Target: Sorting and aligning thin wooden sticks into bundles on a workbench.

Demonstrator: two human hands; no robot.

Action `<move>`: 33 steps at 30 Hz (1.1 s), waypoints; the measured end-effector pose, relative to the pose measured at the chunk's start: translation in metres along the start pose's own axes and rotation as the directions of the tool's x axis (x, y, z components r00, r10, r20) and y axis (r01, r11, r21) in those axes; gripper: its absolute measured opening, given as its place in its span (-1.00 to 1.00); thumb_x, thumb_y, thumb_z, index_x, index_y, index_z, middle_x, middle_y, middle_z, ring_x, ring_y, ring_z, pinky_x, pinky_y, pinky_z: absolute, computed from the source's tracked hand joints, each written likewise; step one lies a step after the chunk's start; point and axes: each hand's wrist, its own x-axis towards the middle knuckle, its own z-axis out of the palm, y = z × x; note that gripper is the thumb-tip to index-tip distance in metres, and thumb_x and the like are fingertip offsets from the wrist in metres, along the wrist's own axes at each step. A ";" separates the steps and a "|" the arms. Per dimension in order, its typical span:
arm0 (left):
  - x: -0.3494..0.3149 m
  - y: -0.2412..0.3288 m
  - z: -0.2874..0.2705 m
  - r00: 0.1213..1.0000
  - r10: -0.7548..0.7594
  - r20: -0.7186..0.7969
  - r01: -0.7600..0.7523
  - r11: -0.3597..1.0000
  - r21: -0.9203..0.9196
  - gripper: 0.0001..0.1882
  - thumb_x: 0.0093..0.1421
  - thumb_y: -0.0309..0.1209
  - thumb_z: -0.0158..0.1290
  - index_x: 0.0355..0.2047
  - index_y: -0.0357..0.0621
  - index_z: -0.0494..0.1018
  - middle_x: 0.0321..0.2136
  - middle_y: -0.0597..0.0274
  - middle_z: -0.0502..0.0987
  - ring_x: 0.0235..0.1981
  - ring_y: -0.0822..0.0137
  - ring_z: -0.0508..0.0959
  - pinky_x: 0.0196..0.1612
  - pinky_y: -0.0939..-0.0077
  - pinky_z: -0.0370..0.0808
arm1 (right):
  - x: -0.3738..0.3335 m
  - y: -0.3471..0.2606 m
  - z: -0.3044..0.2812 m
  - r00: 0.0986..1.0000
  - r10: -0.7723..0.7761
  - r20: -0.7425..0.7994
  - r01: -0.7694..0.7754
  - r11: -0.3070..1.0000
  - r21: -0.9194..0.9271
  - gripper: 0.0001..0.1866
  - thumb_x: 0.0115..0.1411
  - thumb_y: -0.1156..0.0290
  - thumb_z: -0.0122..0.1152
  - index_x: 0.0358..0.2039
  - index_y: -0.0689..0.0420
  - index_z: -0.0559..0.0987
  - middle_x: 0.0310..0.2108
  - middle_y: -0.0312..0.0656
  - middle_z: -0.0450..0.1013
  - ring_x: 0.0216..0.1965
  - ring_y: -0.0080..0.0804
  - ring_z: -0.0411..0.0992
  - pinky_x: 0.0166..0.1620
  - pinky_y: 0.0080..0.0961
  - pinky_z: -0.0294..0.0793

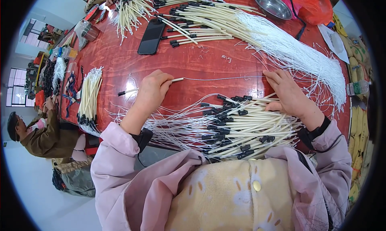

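My left hand (152, 90) is closed on a thin cream tube (177, 80) that lies crosswise, its black-capped end sticking out to the left. From the tube's right end a thin white string (225, 79) runs nearly straight to my right hand (287, 92). The string meets my right fingertips, while the thumb stands apart, lower down, over the pile. Just in front of me lies a heap of similar cream tubes (257, 128) with black caps, their white strings (177, 126) trailing left under my left forearm.
Across the red table (201, 64) lies a long bundle of tubes with white strings (297, 50). A black phone (152, 37) and a metal bowl (273, 6) lie beyond. A smaller tube bundle (91, 94) is at left. Another person (44, 130) sits at the far left.
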 end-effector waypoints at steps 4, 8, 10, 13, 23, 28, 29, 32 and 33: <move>0.000 -0.001 0.001 1.000 -0.021 0.002 0.021 1.000 -0.009 -0.85 0.19 -0.54 0.15 -0.23 -0.26 0.61 -0.32 -0.03 0.58 -0.28 -0.10 0.59 -0.20 0.18 0.52 | 0.001 -0.001 -0.002 1.000 0.004 0.009 -0.004 1.000 0.012 0.22 0.02 -0.54 0.01 0.19 0.52 0.37 0.30 0.11 0.23 0.24 0.12 0.18 0.36 -0.07 0.14; 0.002 -0.001 0.000 0.999 -0.034 -0.007 0.034 0.999 -0.025 -0.85 0.19 -0.54 0.15 -0.23 -0.26 0.61 -0.32 -0.03 0.58 -0.27 -0.10 0.59 -0.19 0.18 0.52 | 0.002 -0.001 -0.003 1.000 0.006 0.014 -0.006 1.000 0.027 0.22 0.02 -0.54 0.01 0.19 0.52 0.37 0.30 0.11 0.24 0.25 0.11 0.18 0.35 -0.08 0.14; 0.004 -0.002 0.001 1.000 -0.023 -0.012 0.022 0.999 -0.026 -0.85 0.19 -0.55 0.15 -0.23 -0.27 0.61 -0.33 -0.03 0.58 -0.28 -0.09 0.59 -0.21 0.20 0.51 | 0.001 -0.001 -0.002 1.000 0.009 0.013 -0.009 1.000 0.012 0.22 0.02 -0.54 0.01 0.19 0.53 0.37 0.30 0.11 0.23 0.25 0.11 0.18 0.35 -0.09 0.14; 0.004 -0.004 0.001 1.000 -0.002 -0.022 0.001 1.000 -0.024 -0.85 0.18 -0.55 0.14 -0.23 -0.29 0.60 -0.34 -0.04 0.59 -0.29 -0.07 0.60 -0.23 0.23 0.50 | 0.002 -0.001 -0.001 1.000 0.008 0.014 -0.008 1.000 0.010 0.22 0.02 -0.54 0.00 0.19 0.53 0.36 0.30 0.12 0.23 0.25 0.10 0.18 0.35 -0.09 0.14; 0.011 -0.010 0.000 1.000 0.018 -0.016 -0.018 1.000 0.014 -0.85 0.18 -0.55 0.15 -0.24 -0.30 0.60 -0.35 -0.05 0.58 -0.31 -0.07 0.59 -0.24 0.24 0.50 | 0.003 -0.003 -0.002 1.000 0.009 0.002 -0.009 1.000 0.017 0.22 0.02 -0.54 -0.01 0.17 0.54 0.38 0.28 0.12 0.24 0.25 0.10 0.18 0.36 -0.10 0.14; 0.013 -0.010 0.000 1.000 0.024 -0.020 -0.023 0.999 0.028 -0.85 0.18 -0.54 0.16 -0.24 -0.30 0.61 -0.36 -0.05 0.58 -0.32 -0.07 0.60 -0.25 0.24 0.50 | 0.004 -0.006 -0.007 1.000 -0.002 -0.012 0.002 1.000 0.023 0.09 0.00 -0.33 0.24 0.13 0.57 0.41 0.27 0.12 0.26 0.25 0.05 0.20 0.35 -0.16 0.15; 0.013 -0.010 0.000 1.000 0.024 -0.019 -0.023 0.999 0.027 -0.85 0.18 -0.54 0.16 -0.24 -0.30 0.61 -0.36 -0.05 0.58 -0.32 -0.07 0.60 -0.25 0.24 0.50 | 0.004 -0.005 -0.005 1.000 0.002 -0.006 -0.002 1.000 0.022 0.13 0.00 -0.40 0.16 0.13 0.56 0.41 0.27 0.12 0.26 0.24 0.06 0.19 0.35 -0.15 0.15; 0.014 -0.010 -0.002 1.000 0.030 -0.006 -0.030 0.999 0.044 -0.85 0.18 -0.54 0.16 -0.23 -0.29 0.61 -0.36 -0.05 0.58 -0.32 -0.07 0.59 -0.25 0.25 0.49 | 0.005 -0.002 -0.002 1.000 0.009 0.006 -0.009 1.000 0.019 0.21 0.00 -0.53 0.01 0.15 0.55 0.40 0.27 0.12 0.25 0.23 0.08 0.18 0.35 -0.13 0.15; 0.014 -0.009 -0.003 1.000 0.029 -0.006 -0.029 0.999 0.044 -0.85 0.18 -0.54 0.16 -0.23 -0.29 0.61 -0.36 -0.05 0.58 -0.32 -0.07 0.59 -0.25 0.25 0.49 | 0.005 -0.002 -0.002 1.000 0.004 0.003 -0.004 1.000 0.015 0.21 0.00 -0.52 0.02 0.14 0.55 0.40 0.27 0.11 0.25 0.23 0.08 0.19 0.35 -0.13 0.16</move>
